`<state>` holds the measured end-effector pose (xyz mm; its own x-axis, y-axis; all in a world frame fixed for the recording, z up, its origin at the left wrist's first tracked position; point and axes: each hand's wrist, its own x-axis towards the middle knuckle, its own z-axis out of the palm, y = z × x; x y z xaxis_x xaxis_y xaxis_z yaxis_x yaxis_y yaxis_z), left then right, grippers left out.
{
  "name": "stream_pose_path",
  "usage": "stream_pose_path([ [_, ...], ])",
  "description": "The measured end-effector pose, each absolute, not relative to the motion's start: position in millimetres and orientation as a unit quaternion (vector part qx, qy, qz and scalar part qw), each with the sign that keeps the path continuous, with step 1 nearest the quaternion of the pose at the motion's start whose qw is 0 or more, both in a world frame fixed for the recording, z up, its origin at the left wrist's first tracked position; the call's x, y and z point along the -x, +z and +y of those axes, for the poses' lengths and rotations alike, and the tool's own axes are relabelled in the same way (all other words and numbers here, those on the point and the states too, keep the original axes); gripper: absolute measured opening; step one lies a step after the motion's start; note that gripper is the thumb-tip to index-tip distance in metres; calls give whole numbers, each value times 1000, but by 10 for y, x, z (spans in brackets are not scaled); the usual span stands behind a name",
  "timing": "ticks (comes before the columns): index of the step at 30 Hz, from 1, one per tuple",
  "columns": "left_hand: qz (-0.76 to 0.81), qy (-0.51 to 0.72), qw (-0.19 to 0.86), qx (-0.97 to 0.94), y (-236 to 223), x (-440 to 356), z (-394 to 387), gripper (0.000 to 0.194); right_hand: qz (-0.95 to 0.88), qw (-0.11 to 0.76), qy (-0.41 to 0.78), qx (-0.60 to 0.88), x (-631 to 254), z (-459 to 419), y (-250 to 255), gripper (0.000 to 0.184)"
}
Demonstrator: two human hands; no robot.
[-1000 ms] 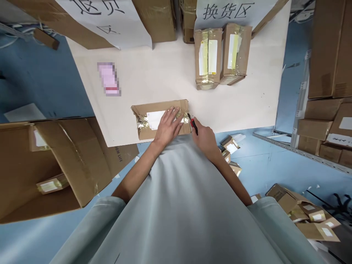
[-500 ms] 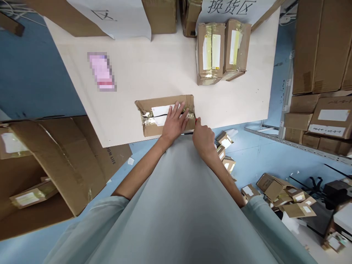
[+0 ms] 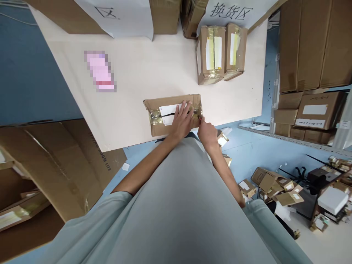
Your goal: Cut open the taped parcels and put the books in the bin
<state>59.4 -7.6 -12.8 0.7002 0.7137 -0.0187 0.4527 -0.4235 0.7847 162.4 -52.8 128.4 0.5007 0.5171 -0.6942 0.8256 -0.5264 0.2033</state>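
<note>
Left hand [image 3: 181,123] on oblong, creased cardboard box [image 3: 158,129]; right hand [image 3: 207,132] around red tool [image 3: 200,118]

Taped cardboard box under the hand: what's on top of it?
On the taped cardboard box: the left hand, a white label and shiny tape. The hand hides part of the label.

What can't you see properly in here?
All in the head view:
- Pink thing: blurred into squares.
- Red tool: mostly hidden by the right hand.
- Box label: partly under the left hand.
- Left-side paper sign: top cut off by the picture's edge.
</note>
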Motion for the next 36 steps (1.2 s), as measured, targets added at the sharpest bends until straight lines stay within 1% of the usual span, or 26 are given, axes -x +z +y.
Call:
stream_pose_path([
  [2,346,177,415,-823,-143,-603,-55,55,398,270,-286,-829,-1571,-539,1251,63],
  [4,342,194,426,-815,-136,-615,-60,57,380,272,-277,-840,-1499,-592,1323,59],
  [6,349,213,437,-801,-100,-610,-76,58,365,268,-263,-852,-1415,-673,1484,56],
  [10,374,242,444,-778,21,-380,19,61,354,227,-234,-877,-1249,-803,1819,58],
  [12,398,247,427,-773,56,-93,213,57,363,190,-254,-876,-1154,-812,1893,59],
  [15,458,251,408,-749,5,444,653,46,400,117,-319,-851,-949,-729,1868,61],
  [18,468,234,450,-724,-146,831,1053,37,446,58,-371,-812,-688,-528,1724,61],
  [20,451,223,484,-716,-237,927,1196,28,472,41,-392,-789,-532,-360,1590,59],
  [23,442,224,509,-704,-284,915,1231,21,496,47,-394,-772,-390,-141,1387,53],
  [27,450,230,510,-696,-250,889,1154,23,496,57,-402,-768,-326,-4,1255,46],
  [36,479,267,504,-667,-298,877,1010,23,475,92,-418,-769,-210,79,1423,31],
])
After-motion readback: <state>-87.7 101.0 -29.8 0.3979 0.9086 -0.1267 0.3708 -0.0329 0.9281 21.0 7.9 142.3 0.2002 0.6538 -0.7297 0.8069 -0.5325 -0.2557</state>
